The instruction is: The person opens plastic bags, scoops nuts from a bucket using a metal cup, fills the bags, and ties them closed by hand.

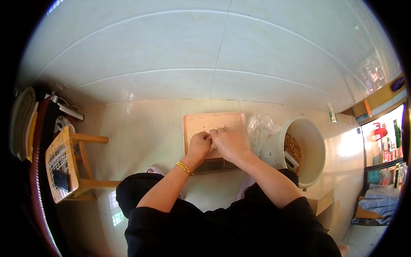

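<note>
Over a shallow pinkish tray (197, 123) on the floor, my two hands meet near its middle. My left hand (200, 143), with a gold bracelet (184, 168) on its wrist, is closed in a pinch. My right hand (227, 142) is closed beside it, fingertips touching or nearly touching those of the left. Something small and pale shows between them, too small to make out. A few small dark bits lie on the tray just beyond my fingers.
Right of the tray are a clear plastic bag (258, 128) and a large pale bucket (314, 147) holding brown grains (292, 144) and a scoop-like object. A wooden stool (80, 183) with a dark phone-like item stands left. A cardboard box (324, 202) sits lower right; the wall is ahead.
</note>
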### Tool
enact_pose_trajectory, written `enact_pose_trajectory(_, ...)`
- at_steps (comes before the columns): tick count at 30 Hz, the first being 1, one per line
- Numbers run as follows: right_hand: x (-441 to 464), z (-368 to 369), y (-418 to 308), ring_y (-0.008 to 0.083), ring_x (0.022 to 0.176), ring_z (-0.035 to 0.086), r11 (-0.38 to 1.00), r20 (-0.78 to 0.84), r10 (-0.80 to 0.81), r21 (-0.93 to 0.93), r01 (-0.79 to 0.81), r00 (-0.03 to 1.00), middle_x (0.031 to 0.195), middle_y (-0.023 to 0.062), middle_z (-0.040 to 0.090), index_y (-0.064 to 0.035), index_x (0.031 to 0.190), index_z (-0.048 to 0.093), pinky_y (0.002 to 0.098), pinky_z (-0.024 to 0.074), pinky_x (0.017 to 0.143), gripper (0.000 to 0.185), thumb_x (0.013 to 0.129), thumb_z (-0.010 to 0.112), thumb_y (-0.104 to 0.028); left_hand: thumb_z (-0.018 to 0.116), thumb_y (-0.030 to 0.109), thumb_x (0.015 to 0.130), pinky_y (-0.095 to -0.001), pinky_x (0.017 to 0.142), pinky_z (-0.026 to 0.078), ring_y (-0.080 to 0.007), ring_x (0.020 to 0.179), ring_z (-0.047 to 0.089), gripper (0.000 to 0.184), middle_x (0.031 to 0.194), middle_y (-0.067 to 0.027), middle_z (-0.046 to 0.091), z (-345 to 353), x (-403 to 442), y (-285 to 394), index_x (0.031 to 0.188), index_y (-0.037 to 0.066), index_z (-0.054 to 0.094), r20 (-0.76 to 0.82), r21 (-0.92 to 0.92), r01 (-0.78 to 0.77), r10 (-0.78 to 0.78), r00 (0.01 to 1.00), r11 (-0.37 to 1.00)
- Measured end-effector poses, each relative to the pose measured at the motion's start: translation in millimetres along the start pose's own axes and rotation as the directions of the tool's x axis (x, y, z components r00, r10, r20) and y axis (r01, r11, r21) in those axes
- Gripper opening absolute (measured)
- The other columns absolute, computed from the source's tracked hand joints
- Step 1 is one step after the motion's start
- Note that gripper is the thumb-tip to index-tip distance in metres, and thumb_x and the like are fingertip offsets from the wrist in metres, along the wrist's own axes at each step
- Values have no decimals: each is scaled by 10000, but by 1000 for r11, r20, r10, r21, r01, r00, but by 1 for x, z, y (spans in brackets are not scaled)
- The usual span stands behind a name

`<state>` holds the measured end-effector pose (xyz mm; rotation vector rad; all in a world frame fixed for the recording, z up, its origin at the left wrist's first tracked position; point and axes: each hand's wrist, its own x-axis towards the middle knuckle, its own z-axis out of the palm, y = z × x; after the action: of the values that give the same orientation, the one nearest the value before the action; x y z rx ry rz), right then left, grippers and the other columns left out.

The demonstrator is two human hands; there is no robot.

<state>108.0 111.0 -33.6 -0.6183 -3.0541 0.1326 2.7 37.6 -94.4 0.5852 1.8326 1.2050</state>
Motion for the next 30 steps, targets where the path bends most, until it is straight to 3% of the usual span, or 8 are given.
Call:
enact_pose_trajectory(4,1,3,1,211,800,622,999,-93,-17,-37,14,995,777,72,618,-76,853,567,656,268,961,104,749,566,-76,583,137,861,-324,664,482,-196,708,621,183,772,-138,663,-4,3,5,874,-32,651,-64,112,-131,139,988,985)
enact_pose_trajectory(6,1,-30,-5,284,797,612,1000,-147,-15,11,17,989,803,162,617,9,887,560,367,510,659,177,717,569,-38,585,131,856,-325,679,495,-209,742,647,171,808,-146,677,-10,-4,27,891,-22,652,-66,185,-299,316,947,936)
enact_pose_trajectory(10,2,-27,2,284,792,611,998,-226,20,57,-7,974,788,152,611,-4,871,556,367,508,651,169,708,579,-41,582,57,853,-287,670,482,-137,709,593,116,782,-104,663,-10,-7,39,901,-27,645,-49,-65,-288,285,957,956)
enact_pose_trajectory(15,-1,-16,5,281,794,625,1000,-75,-10,26,12,997,812,165,629,0,919,569,381,510,637,187,739,558,-52,640,60,806,-295,676,495,-157,720,621,118,806,-102,680,-5,6,7,894,-17,655,4,272,-199,206,979,941)
enact_pose_trajectory(19,-1,-31,-7,307,753,646,994,229,86,47,-99,970,800,189,644,16,967,570,415,512,625,210,772,531,-52,637,34,793,-283,666,493,-151,726,625,118,811,-91,683,-2,19,-10,899,-9,663,0,255,-166,172,985,953)
enact_pose_trajectory(23,-2,18,13,332,701,643,991,129,54,111,-69,990,791,184,646,12,997,577,460,496,677,244,763,525,-29,598,47,795,-325,707,500,-215,779,650,129,824,-125,681,4,25,-9,896,39,678,-8,132,-136,138,990,982)
enact_pose_trajectory(25,-3,22,18,329,686,638,986,76,69,149,-80,995,810,168,648,0,1009,587,484,482,740,270,746,528,-13,603,-2,783,-263,627,480,-119,681,589,127,766,-66,656,6,26,-10,890,-2,670,-20,171,-60,65,998,983)
enact_pose_trajectory(30,-6,16,19,352,760,630,983,145,63,164,-87,987,816,208,630,21,1039,563,437,498,648,300,741,538,-6,579,-27,784,-259,632,472,-114,687,565,161,787,-67,644,7,23,-4,919,2,663,-9,114,16,-15,1000,993)
